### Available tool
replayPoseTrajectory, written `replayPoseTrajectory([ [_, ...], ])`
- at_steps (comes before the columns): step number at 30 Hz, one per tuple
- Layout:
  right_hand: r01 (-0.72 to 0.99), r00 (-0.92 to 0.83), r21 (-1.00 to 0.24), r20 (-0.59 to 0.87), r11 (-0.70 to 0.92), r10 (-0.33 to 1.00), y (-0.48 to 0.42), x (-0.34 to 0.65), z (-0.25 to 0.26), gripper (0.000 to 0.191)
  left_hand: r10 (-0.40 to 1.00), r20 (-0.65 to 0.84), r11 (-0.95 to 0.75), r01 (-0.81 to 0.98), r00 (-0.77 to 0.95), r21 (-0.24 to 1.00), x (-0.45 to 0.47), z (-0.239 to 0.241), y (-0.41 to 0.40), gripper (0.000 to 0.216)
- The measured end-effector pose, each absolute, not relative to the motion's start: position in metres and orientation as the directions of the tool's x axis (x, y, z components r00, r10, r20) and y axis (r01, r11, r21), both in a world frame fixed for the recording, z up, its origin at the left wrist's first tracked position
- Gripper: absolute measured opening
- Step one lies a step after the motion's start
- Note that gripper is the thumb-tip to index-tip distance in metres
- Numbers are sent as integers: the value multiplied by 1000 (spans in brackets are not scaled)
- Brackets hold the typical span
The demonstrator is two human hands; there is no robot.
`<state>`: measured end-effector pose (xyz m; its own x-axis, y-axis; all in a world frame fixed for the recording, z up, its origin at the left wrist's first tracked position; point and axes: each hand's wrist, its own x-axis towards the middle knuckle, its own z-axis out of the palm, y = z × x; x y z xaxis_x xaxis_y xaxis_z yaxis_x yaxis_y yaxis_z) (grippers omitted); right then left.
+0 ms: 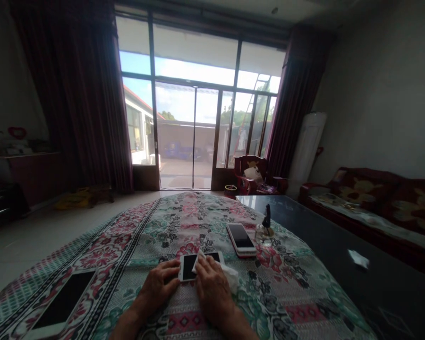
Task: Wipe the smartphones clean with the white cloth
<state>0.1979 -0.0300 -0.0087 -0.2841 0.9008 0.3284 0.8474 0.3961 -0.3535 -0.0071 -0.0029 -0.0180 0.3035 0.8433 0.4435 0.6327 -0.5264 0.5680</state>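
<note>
A white-framed smartphone (pixel 188 270) with a dark screen lies crosswise on the flowered tablecloth (pixel 156 309). My left hand (pixel 158 285) grips its left end with bent fingers. A white tissue (pixel 231 277) is under my right hand (pixel 212 287), whose fingers press it onto the phone's screen; part of the tissue spreads out to the right. Just beyond, to the right, a white phone (pixel 241 237) rests face up, with what looks like another one beneath it. A larger dark-screened phone (pixel 64 300) lies at the near left.
Behind the stacked phones stands a small clear bottle with a black top (pixel 267 222). A crumpled white tissue (pixel 358 259) lies on the dark table (pixel 326 245) at right. Farther off are a wooden sofa (pixel 375 189), a chair (pixel 250 172) and glass doors (pixel 175 137).
</note>
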Motion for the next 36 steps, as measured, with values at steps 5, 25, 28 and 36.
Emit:
replayPoseTrajectory([
  [5,796,-369,-362,347,486,862,-30,186,-11,41,839,459,-534,609,293,587,-6,-20,-2,26],
  [25,866,-308,-307,297,395,904,-2,192,0,45,839,474,-526,620,266,582,1,-11,-10,28],
  [28,828,-386,-310,289,467,876,-1,181,1,45,831,507,-526,625,231,578,-1,-22,-5,30],
  [36,685,-588,-313,296,658,753,-37,189,18,41,820,541,-527,620,190,582,-3,-35,0,35],
])
